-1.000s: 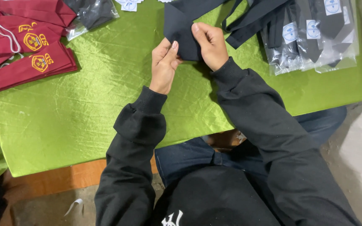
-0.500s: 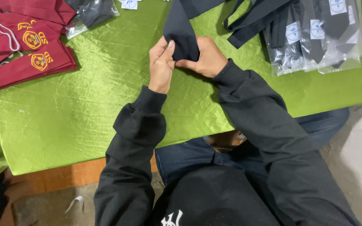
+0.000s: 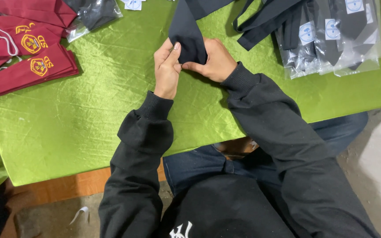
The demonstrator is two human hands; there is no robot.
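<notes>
Black tie [image 3: 187, 35] is what we're gripping, both hands closed on its lower end over the green cloth [image 3: 89, 128].

We're pinching it with the left hand [image 3: 167, 70]: thumb up against the tie's left edge, fingers curled in at that edge. We're clamping the right hand [image 3: 214, 59] on the other side, thumb pointing left under the tie's bottom end, fingers wrapped over the fabric. Hands are touching each other at the thumbs.

Tie is running up and away from the grip toward the far edge of the table, bottom end sitting between the two hands. Can't tell if the end is folded or flat; our fingers are covering it.

Right of the grip, well apart: clear bags of dark ties [image 3: 331, 39] with round labels, plus loose black straps [image 3: 265, 22] lying between them and the tie.

Left of the grip, well apart: stacked maroon ties [image 3: 27, 66] with gold crests. Up-left of the grip: another plastic bag [image 3: 93, 15] holding dark fabric.

We're sitting, black sleeves [image 3: 142, 132] and jeans [image 3: 199, 165] showing below the grip.
</notes>
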